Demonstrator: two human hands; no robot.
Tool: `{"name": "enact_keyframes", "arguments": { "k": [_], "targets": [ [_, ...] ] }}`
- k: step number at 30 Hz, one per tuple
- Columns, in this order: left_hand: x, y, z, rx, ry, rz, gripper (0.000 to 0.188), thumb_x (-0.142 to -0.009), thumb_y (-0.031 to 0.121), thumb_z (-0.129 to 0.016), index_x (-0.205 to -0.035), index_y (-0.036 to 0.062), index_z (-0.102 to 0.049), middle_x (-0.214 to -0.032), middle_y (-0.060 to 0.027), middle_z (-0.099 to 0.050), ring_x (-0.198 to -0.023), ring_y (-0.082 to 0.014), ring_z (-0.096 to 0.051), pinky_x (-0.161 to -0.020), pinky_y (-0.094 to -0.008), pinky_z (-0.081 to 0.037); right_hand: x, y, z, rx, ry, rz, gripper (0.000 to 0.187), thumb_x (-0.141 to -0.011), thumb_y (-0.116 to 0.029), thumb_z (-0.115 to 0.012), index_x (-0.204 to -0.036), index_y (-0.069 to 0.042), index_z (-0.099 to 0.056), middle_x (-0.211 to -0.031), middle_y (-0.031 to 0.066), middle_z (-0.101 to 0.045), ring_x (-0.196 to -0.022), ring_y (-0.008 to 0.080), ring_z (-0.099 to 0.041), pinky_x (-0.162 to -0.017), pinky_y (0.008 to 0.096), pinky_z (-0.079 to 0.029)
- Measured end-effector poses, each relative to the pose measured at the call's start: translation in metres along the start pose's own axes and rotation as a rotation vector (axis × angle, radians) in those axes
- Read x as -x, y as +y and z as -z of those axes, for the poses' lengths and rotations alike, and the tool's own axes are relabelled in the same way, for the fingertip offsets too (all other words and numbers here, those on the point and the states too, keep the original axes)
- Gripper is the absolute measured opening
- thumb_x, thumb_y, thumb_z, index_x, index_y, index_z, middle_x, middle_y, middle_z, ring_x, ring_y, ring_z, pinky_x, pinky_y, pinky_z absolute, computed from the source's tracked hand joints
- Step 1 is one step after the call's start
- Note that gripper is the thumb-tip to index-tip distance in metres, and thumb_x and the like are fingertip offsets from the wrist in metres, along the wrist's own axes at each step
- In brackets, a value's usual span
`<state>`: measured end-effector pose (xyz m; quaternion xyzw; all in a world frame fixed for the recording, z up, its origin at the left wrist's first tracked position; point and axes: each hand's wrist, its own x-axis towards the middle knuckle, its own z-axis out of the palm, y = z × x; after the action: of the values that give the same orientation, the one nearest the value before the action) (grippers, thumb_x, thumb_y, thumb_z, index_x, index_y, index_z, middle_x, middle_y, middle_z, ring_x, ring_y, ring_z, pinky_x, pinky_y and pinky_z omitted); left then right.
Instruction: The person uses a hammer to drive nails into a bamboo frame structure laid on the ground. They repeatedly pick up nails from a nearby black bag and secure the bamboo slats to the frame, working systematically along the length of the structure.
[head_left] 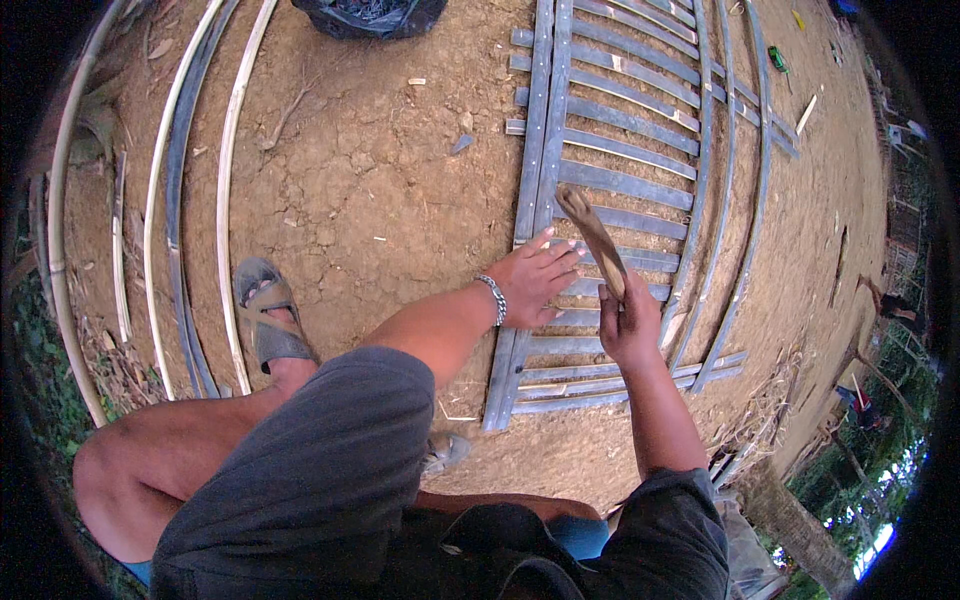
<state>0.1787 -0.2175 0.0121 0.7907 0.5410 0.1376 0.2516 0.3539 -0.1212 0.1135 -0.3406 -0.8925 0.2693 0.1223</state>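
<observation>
Bare, cracked brown earth (345, 190), outdoors; long pale strips (230, 170) lie on it at left, a black bag (372, 22) at the top edge, a small green object (778, 58) upper right. A slatted frame (625, 183) of dark strips lies flat on the ground, ahead and right of centre: a doubled rail (540, 135) along its left side, many crosswise slats, further long strips at right. Left hand (535, 283), chain bracelet (495, 299) at wrist, palm down over the lower rail, fingers spread toward the slats. Right hand (632, 325) closed round the lower end of a brown stick-like tool (597, 235), tilted up-left above the slats; its contact with them, cannot tell. Sandalled foot (270, 310) left of the frame, well apart.
</observation>
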Motion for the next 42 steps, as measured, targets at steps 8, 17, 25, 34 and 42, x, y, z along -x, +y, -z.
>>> {"name": "enact_keyframes", "arguments": {
  "k": [8,17,25,34,42],
  "targets": [
    [0.0,-0.001,-0.004,-0.041,0.052,-0.015,0.071,-0.093,0.054,-0.056,-0.147,0.0081,-0.052,-0.159,-0.012,-0.039,-0.152,-0.0255,-0.027,-0.127,-0.0528,-0.007,0.002,0.018,-0.012,0.017,-0.025,-0.012,0.054,-0.09,-0.007,-0.069,-0.141,-0.016,-0.054,-0.105,0.0185,-0.069,-0.092,0.0423,-0.068,-0.076,0.0478,-0.055],
    [-0.001,0.001,-0.001,-0.013,0.043,-0.024,0.07,-0.093,0.054,-0.055,-0.143,0.0064,-0.055,-0.157,-0.0136,-0.043,-0.152,-0.0274,-0.029,-0.128,-0.0525,-0.006,0.004,0.027,-0.018,0.028,-0.164,-0.094,0.042,-0.095,-0.008,-0.066,-0.135,-0.006,-0.056,-0.114,0.0225,-0.069,-0.102,0.0425,-0.068,-0.085,0.0457,-0.055],
    [-0.002,-0.002,-0.013,-0.009,0.078,-0.024,0.069,-0.093,0.053,-0.055,-0.143,0.0065,-0.056,-0.157,-0.0131,-0.043,-0.151,-0.0272,-0.03,-0.127,-0.0525,-0.007,-0.007,0.016,-0.01,0.083,-0.233,-0.063,0.042,-0.092,-0.009,-0.07,-0.132,-0.005,-0.058,-0.104,0.0216,-0.069,-0.093,0.0414,-0.069,-0.078,0.0458,-0.055],
    [-0.003,0.002,0.002,-0.05,-0.013,0.001,0.07,-0.093,0.053,-0.055,-0.146,0.0068,-0.052,-0.158,-0.0128,-0.042,-0.151,-0.0279,-0.03,-0.127,-0.0532,-0.01,-0.014,0.014,0.0,0.172,-0.253,-0.035,0.051,-0.09,-0.008,-0.07,-0.138,-0.012,-0.055,-0.101,0.0185,-0.069,-0.087,0.0433,-0.068,-0.073,0.0492,-0.055],
    [0.0,0.0,-0.003,-0.037,0.053,-0.014,0.071,-0.092,0.052,-0.058,-0.146,0.0064,-0.053,-0.156,-0.012,-0.042,-0.15,-0.0261,-0.031,-0.127,-0.0519,-0.009,-0.018,0.004,0.004,0.024,-0.108,0.082,0.053,-0.089,-0.008,-0.07,-0.139,-0.014,-0.053,-0.1,0.0186,-0.068,-0.088,0.042,-0.067,-0.073,0.0492,-0.055]
  ]
}}
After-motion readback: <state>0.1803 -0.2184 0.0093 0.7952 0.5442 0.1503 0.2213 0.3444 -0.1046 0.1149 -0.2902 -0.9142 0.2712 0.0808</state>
